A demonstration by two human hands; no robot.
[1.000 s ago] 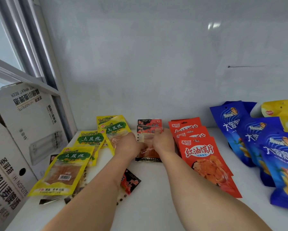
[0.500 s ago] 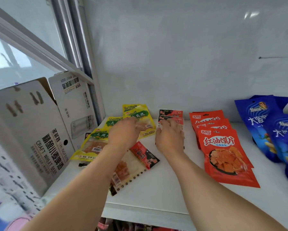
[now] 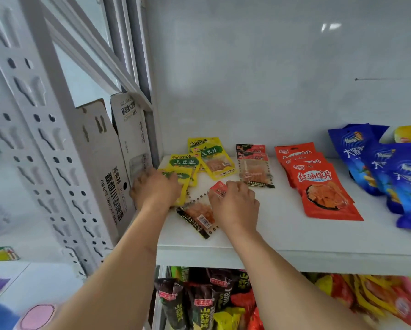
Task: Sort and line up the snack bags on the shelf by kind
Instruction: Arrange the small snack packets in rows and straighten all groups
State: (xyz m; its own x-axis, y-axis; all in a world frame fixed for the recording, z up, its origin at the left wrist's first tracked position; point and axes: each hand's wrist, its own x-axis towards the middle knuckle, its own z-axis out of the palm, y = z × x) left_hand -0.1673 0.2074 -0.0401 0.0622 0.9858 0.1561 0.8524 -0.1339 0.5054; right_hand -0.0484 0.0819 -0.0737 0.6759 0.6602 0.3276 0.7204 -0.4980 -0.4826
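White shelf (image 3: 283,236) carried the snacks in rows. The left hand (image 3: 155,189) lay spread, fingers loose, on a yellow bag (image 3: 184,184) by the frame. The right hand (image 3: 235,206) pressed flat on a tilted clear red-topped bag (image 3: 198,214), near red bags (image 3: 323,189).

left hand (image 3: 155,188) flat on yellow bag (image 3: 184,184); right hand (image 3: 235,203) covers clear red-topped bag (image 3: 199,211), grip unclear.

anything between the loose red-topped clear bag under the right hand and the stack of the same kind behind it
Nothing visible. Bare white shelf lies between the loose bag under the right hand and the matching stack; the yellow bags lie off to the left.
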